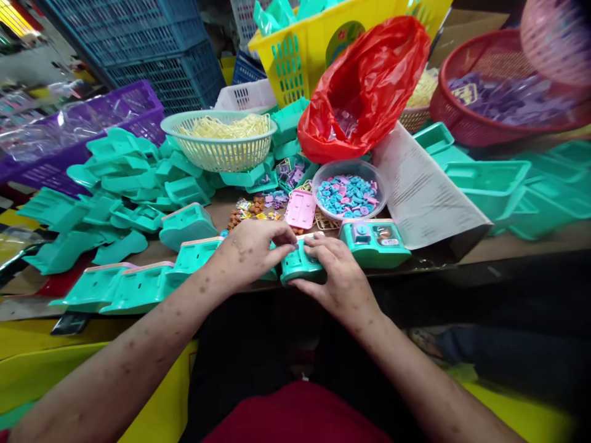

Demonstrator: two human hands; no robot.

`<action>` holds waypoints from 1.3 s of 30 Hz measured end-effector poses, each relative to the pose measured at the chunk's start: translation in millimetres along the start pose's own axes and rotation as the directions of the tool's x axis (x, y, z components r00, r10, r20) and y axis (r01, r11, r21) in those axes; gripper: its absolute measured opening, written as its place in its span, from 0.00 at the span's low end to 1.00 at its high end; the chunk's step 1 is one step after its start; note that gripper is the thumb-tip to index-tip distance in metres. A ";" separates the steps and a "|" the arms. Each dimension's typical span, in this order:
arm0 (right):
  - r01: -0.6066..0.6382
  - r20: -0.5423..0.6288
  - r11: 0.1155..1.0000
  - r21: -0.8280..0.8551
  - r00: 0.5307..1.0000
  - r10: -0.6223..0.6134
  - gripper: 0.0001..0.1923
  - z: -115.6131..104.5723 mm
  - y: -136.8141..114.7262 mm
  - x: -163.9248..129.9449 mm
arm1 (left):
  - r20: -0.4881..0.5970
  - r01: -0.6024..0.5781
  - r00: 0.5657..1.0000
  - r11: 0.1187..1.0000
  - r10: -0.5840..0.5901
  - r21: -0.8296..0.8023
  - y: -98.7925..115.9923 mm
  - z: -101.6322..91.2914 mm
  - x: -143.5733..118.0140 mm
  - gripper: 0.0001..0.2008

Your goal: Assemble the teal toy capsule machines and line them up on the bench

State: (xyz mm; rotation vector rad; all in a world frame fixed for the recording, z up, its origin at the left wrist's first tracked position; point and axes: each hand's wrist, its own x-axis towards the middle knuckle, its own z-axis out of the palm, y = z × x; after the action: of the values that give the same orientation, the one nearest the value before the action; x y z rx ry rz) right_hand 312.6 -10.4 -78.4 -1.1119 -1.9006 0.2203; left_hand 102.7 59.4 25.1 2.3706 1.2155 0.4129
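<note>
At the table's front edge, my right hand point(341, 277) is wrapped around a teal plastic toy housing point(295, 264), thumb below and fingers over its top. My left hand point(252, 252) reaches in from the left, thumb and forefinger pinched together at the housing's upper edge. Whatever small piece sits between those fingertips is too hidden to name. Right of my hands stands another teal housing point(376, 246) with a blue knob and a small window fitted. Just behind lie a pink plastic panel point(301, 209) and a clear tub point(351, 191) of blue and pink small parts.
Several teal housings point(138, 286) line the front edge at left, with a heap of teal shells point(124, 178) behind. A pale green basket point(221, 144) holds yellow parts. Further back are a red plastic bag point(364, 86), a yellow crate point(290, 67) and a red basket point(498, 126).
</note>
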 end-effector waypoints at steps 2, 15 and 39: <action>0.000 0.006 1.000 -0.004 1.000 0.000 0.31 -0.5 -0.1 -0.1 | -0.002 0.006 1.000 0.997 -0.005 0.071 -2.4 2.8 1.0 0.08; -0.043 0.045 0.999 0.013 0.998 0.042 0.30 -3.0 -0.9 0.6 | -0.006 -0.025 1.000 0.992 0.026 0.124 -12.0 9.0 1.7 0.06; -0.043 0.056 0.999 -0.001 0.997 0.043 0.30 -2.9 0.0 0.7 | 0.080 -0.145 0.989 0.951 0.127 0.274 -9.3 15.1 3.9 0.06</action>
State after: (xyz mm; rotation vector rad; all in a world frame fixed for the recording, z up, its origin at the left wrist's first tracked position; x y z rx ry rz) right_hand 314.6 -10.7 -76.3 -1.1585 -1.9274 0.2785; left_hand 105.3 63.7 7.7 2.6968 1.1501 0.2199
